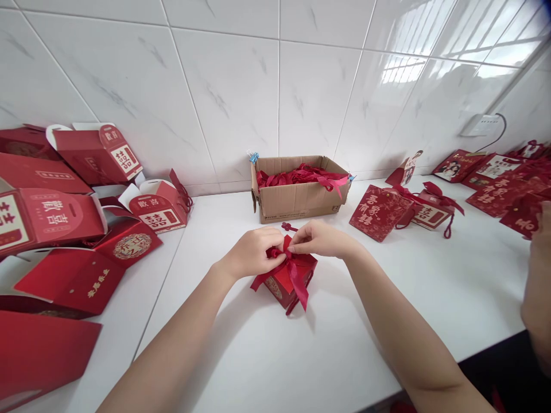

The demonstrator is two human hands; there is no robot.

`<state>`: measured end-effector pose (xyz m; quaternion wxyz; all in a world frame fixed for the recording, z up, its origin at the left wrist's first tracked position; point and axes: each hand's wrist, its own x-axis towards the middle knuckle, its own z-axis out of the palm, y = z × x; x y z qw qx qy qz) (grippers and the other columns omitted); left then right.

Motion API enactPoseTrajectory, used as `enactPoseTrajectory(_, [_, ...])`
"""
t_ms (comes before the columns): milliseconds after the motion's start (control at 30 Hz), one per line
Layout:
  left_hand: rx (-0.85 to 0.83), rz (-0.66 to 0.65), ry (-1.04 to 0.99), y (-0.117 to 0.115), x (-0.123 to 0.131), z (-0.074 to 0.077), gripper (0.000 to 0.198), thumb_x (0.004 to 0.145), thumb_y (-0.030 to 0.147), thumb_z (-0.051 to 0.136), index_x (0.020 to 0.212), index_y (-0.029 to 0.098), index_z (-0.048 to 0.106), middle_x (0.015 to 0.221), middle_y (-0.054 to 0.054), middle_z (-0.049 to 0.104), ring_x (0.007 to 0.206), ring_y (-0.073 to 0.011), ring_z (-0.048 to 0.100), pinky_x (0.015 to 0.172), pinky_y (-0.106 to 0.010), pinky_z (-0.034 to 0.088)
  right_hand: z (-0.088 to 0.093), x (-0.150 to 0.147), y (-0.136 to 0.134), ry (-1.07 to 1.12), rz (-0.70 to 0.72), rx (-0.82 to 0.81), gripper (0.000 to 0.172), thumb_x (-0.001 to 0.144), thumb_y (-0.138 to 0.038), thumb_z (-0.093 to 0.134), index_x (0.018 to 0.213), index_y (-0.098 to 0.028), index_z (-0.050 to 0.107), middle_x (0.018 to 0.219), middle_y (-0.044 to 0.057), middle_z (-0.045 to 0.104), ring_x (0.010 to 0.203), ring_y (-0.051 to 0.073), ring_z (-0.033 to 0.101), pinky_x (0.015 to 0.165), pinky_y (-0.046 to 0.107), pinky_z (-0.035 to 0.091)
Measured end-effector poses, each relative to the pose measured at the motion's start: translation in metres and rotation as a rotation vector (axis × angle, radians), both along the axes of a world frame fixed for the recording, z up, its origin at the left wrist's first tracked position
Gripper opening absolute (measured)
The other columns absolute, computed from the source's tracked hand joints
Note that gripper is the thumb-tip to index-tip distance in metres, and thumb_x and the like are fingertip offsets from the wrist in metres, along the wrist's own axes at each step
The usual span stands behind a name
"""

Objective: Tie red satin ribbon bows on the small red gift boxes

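Left hand and right hand angle inward, grips pinched narrow on shiny red satin ribbon atop a small red cardboard box, mid white desk; open brown cardboard carton sits behind.

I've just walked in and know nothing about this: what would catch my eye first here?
Probably the small red cardboard box in the middle of the white tabletop, where the person's left hand and right hand pinch the shiny red ribbon on its top. Behind it, a long brown cardboard carton holds a tangle of red ribbons. At the left, printed red cardboard boxes crowd together.
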<state>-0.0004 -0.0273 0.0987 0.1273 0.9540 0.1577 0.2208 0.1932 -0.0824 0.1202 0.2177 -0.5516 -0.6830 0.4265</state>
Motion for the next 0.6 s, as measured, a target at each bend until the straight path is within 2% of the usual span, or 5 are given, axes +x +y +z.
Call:
enactPoseTrajectory(300, [0.022, 0.009, 0.01, 0.0021, -0.002, -0.0003, 0.016, 0.081, 0.015, 0.046, 0.065, 0.019, 0.044, 0.068, 0.0, 0.055, 0.065, -0.0129, 0.047, 0.061, -0.025, 0.038, -0.0014, 0.0027, 0.0017, 0.027, 0.033, -0.024, 0.021, 0.072, -0.034, 0.057, 0.072, -0.015, 0.068, 0.061, -0.002, 0.047, 0.058, 0.01, 0.035, 0.051, 0.024, 0.027])
enactPoseTrajectory(600, [0.031, 0.037, -0.019, 0.0033, 0.0001, -0.0046, 0.015, 0.08, 0.012, 0.044, 0.068, 0.02, 0.04, 0.07, 0.001, 0.053, 0.065, -0.0128, 0.046, 0.06, -0.024, 0.038, -0.0007, 0.0028, 0.0018, 0.054, -0.007, -0.059, 0.016, 0.068, -0.03, 0.057, 0.06, -0.016, 0.058, 0.058, -0.003, 0.041, 0.056, 0.009, 0.031, 0.049, 0.024, 0.023])
